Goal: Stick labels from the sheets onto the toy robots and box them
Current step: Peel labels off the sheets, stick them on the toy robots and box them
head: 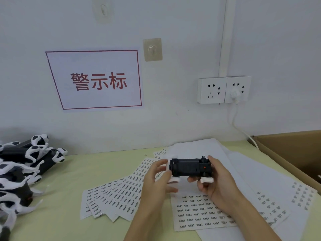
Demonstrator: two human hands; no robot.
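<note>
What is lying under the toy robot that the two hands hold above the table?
Under the toy robot lie label sheets and plain white paper on the table. The hands, left and right, hide the sheet area right below it.

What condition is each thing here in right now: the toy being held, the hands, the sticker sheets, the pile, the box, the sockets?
Toy robot: held up above the sheets, lying sideways.
Left hand: fingers on the toy's left end.
Right hand: grips the toy's right end.
Label sheets: fanned flat on the table.
Toy pile: heaped at left.
Cardboard box: open.
Left socket: unused.
Right socket: plug in.
</note>
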